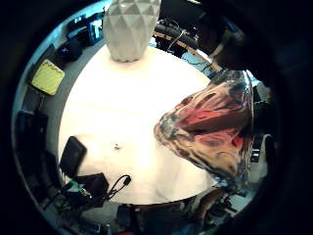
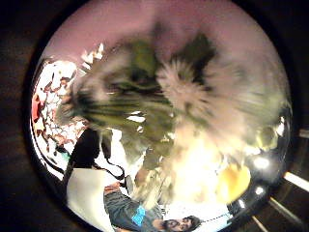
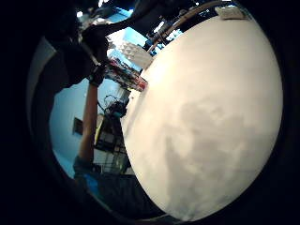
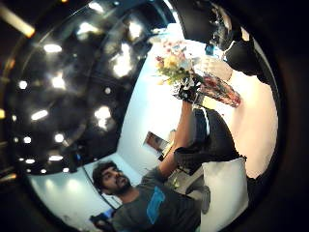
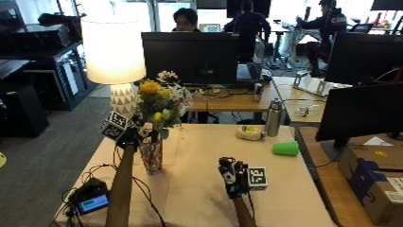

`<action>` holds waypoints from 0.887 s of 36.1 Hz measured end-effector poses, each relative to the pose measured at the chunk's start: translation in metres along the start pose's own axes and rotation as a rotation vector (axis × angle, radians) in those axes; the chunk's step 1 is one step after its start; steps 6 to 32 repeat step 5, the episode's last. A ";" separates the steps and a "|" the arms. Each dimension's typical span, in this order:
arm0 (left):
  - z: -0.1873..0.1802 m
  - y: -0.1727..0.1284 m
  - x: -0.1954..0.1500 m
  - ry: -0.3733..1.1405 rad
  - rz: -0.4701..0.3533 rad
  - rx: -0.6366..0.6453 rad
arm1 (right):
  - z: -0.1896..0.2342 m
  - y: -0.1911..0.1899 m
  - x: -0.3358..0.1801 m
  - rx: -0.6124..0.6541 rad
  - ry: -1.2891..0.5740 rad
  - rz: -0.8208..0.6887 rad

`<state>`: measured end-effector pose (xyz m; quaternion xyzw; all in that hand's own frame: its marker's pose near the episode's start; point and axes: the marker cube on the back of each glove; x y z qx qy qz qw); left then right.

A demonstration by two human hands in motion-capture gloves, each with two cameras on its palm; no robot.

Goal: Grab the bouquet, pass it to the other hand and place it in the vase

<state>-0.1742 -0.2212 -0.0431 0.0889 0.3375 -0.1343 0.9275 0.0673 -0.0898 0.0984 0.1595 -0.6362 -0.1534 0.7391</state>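
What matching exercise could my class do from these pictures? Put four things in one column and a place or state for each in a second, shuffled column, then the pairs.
Things:
1. bouquet
2. right hand
3. green cup
4. lamp

Places or states:
A. lying on its side on the table
B. lit, at the table's far left corner
C. held up by the left hand
D. low over the table, holding nothing

Pairs: 1-C, 2-D, 3-A, 4-B
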 end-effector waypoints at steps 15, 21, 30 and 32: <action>-0.015 0.012 -0.008 -0.058 0.014 0.014 | 0.008 0.006 -0.018 -0.006 -0.098 0.105; -0.015 0.012 -0.008 -0.058 0.014 0.014 | 0.008 0.006 -0.018 -0.006 -0.098 0.105; -0.015 0.012 -0.008 -0.058 0.014 0.014 | 0.008 0.006 -0.018 -0.006 -0.098 0.105; -0.015 0.012 -0.008 -0.058 0.014 0.014 | 0.008 0.006 -0.018 -0.006 -0.098 0.105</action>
